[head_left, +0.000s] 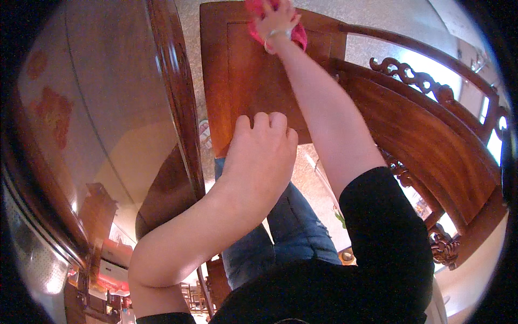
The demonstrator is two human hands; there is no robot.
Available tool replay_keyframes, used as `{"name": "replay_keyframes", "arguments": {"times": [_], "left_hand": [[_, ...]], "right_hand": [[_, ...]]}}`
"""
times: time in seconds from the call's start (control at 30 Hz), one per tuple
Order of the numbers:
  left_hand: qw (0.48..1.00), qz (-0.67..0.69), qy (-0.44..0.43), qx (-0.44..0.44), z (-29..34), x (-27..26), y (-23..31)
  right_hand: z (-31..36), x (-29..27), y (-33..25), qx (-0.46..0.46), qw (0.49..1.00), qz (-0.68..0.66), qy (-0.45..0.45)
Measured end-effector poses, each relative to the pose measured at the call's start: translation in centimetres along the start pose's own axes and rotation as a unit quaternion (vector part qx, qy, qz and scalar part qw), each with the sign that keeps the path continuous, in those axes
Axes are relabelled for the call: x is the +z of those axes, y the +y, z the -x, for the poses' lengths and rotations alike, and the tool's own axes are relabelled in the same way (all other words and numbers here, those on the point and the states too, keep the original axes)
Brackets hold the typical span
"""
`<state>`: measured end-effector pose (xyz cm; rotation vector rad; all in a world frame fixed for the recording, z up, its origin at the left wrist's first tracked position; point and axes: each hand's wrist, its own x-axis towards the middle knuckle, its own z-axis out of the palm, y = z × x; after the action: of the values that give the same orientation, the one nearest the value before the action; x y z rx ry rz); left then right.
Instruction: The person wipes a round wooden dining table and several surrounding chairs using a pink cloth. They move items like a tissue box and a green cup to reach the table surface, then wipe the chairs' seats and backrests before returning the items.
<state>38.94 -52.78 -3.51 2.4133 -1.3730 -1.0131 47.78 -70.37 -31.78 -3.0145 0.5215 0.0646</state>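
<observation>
My right hand (276, 20) is stretched far forward onto a pink cloth (297, 39), pressing it against the far part of a dark brown wooden chair seat (259, 75). Its fingers lie over the cloth, and a light bracelet (274, 39) circles the wrist. Nearer to me, my left hand (261, 151) is closed with the back of the hand upward, over the near edge of the seat. The curled fingertips and palm are hidden, so I cannot see whether anything is in it.
A carved wooden chair back (426, 129) rises along the right. On the left stands a glossy dark table (108, 108) with a thick rounded edge (175, 81). My jeans-clad legs (294, 227) are close to the seat's near edge. A slipper (204, 133) shows on the floor between table and chair.
</observation>
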Motion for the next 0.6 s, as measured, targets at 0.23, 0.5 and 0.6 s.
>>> {"name": "replay_keyframes", "arguments": {"times": [0.23, 0.5, 0.6], "left_hand": [[0.999, 0.037, 0.029, -0.011, -0.1, 0.6, -0.6], [1.0, 0.019, 0.02, -0.008, -0.5, -0.1, -0.3], [1.0, 0.016, 0.026, -0.006, -0.4, 0.0, -0.2]], "right_hand": [[19.3, -2.6, -4.2, -0.281, 0.947, -0.091, -0.124], [27.0, -1.8, -2.0, -0.452, 0.851, -0.153, -0.218], [19.5, 1.5, -1.1, -0.684, 0.708, -0.123, -0.123]]}}
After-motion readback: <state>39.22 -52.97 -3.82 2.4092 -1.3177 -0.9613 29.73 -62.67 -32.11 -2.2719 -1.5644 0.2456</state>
